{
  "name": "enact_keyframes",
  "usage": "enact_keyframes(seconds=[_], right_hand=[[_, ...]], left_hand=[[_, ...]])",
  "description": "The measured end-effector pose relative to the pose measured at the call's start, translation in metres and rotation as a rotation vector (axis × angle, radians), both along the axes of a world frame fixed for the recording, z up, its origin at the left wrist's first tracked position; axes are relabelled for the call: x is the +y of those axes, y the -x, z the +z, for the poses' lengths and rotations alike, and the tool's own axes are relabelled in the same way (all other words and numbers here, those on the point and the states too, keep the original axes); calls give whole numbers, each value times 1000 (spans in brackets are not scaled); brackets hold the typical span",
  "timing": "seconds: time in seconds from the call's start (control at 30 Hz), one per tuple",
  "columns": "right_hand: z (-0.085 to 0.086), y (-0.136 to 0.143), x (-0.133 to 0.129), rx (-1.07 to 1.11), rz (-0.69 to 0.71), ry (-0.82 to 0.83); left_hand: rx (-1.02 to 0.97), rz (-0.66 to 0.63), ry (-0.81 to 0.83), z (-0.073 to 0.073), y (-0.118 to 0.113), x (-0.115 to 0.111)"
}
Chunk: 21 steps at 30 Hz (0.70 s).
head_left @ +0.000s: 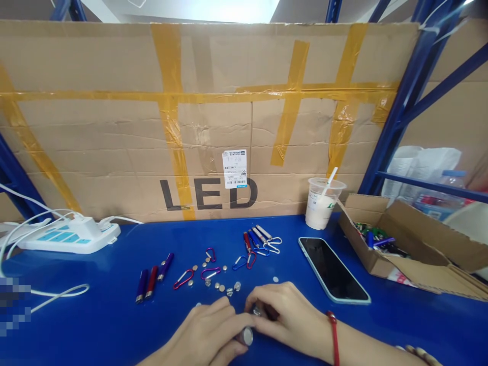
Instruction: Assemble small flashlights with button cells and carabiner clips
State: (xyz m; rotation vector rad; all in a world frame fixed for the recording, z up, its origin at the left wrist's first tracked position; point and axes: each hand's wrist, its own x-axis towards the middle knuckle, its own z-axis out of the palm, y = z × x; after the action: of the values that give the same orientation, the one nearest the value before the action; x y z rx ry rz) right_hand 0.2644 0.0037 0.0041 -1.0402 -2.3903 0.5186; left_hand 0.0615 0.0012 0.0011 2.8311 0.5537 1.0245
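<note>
Near the front edge, my left hand [213, 328] is closed round a small metal tube [247, 336] whose round silver end faces me. Close beside it, my right hand [292, 315] pinches a small silver piece [256, 310], mostly covered by the fingers. Beyond the hands lie several button cells [221, 288] and small clear pieces [237, 286]. Among them are loose carabiners, one red [183, 279] and one purple [211, 273]. To the left are a blue tube [142, 286], a red tube [151, 281] and a purple tube [165, 267]. Farther back, several slim tubes [259, 238] have carabiners attached.
A phone [333, 269] lies right of my hands, with a plastic cup and straw [322, 203] behind it. An open cardboard box [375, 264] holds small parts at the right. A power strip [72, 241] with white cables sits left; a large cardboard panel [213, 127] stands behind.
</note>
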Motion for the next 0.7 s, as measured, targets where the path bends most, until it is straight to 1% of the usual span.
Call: enact_keyframes(seconds=[0.07, 0.17, 0.33, 0.53, 0.7], right_hand=[[-1, 0, -1, 29, -1, -1], [-3, -1, -2, 63, 39, -43], [-3, 0, -2, 57, 100, -71], [-4, 0, -3, -6, 147, -37], [-6, 0, -2, 41, 139, 0]], left_hand=[[-21, 18, 34, -2, 1, 1], [-42, 73, 112, -5, 2, 2], [-63, 67, 111, -10, 4, 3], [-10, 90, 176, -5, 4, 0], [5, 40, 195, -3, -1, 0]])
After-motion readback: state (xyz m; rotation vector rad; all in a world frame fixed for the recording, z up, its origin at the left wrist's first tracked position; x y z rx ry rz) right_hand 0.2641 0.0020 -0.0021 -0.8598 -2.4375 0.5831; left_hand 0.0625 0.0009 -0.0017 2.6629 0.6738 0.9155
